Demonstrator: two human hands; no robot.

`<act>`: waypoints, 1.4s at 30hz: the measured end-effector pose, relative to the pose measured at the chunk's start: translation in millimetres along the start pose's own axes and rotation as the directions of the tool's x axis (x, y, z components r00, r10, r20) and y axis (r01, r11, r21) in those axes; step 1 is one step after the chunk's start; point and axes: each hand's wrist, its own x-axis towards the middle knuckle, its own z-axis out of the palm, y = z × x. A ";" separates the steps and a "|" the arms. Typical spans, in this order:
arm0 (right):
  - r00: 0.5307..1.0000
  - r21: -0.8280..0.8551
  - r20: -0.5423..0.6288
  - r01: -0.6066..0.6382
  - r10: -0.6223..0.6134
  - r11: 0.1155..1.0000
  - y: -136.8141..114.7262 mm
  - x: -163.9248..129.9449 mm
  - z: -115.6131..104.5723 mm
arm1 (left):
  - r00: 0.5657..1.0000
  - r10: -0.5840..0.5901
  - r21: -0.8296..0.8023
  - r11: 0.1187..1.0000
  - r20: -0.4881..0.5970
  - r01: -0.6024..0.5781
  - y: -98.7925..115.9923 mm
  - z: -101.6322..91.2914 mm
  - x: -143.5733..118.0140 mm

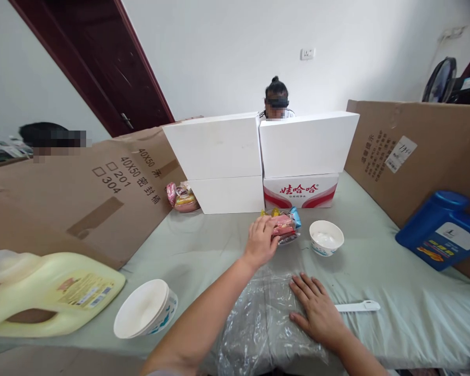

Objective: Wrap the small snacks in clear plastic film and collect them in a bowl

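Observation:
My left hand [260, 241] reaches forward and closes its fingers on a pile of small wrapped snack packets [284, 224] in red, yellow and blue wrappers near the middle of the table. My right hand [317, 310] lies flat, fingers spread, on a crumpled clear plastic bag [258, 324] at the near edge. A small white bowl [326, 237] stands just right of the packets. A white plastic scoop [358, 306] lies to the right of my right hand.
A stack of white bowls [144, 316] and a pale yellow jug [50, 292] lie near left. A blue jug [441, 230] leans at right. White boxes [258, 156] and cardboard walls [82, 198] ring the green-covered table [395, 292]. More snack packets [182, 197] lie far left. Another person sits behind the boxes.

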 end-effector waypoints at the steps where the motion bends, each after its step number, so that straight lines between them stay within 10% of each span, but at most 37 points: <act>1: 1.000 -0.001 0.002 -0.003 0.003 1.000 -0.5 0.3 -0.5 | 0.998 0.059 0.006 0.998 -0.018 -0.059 4.3 -2.5 -15.5; 5: 1.000 -0.014 0.020 -0.007 0.007 1.000 -4.4 1.6 0.2 | 0.921 0.234 -0.064 0.972 0.312 -0.226 8.4 7.1 -90.0; 11: 0.941 -0.181 -0.079 -0.338 0.329 0.924 -3.5 -2.3 -3.4 | 0.899 -0.057 0.209 0.977 0.434 -0.039 -37.2 9.0 -150.1; 14: 0.892 -0.226 -0.242 -0.435 0.382 0.872 -5.0 1.1 -14.0 | 0.894 -0.081 0.222 0.975 0.440 -0.020 -47.0 -1.0 -148.4; 21: 0.979 -0.018 -0.205 -0.015 0.011 1.000 -52.4 32.2 -16.3 | 0.848 -0.067 0.180 0.983 0.527 -0.034 -29.8 9.9 -124.9; 25: 0.985 -0.021 -0.081 -0.156 0.154 0.988 -59.3 34.0 -11.4 | 0.817 -0.019 0.146 0.986 0.577 -0.080 -28.3 14.3 -131.1; 30: 0.880 -0.213 0.005 -0.463 0.475 0.860 -40.7 35.4 -11.7 | 0.793 -0.073 0.168 0.985 0.604 -0.037 -21.4 10.6 -143.3; 38: 0.987 -0.052 0.089 -0.131 0.135 0.990 -24.8 32.0 8.8 | 0.825 -0.167 0.213 0.975 0.539 0.058 -32.3 8.7 -133.9; 42: 0.991 0.206 -0.011 -0.125 0.130 0.970 -5.8 18.0 -11.0 | 0.934 -0.085 0.048 0.996 0.347 0.073 -48.1 -10.1 -138.1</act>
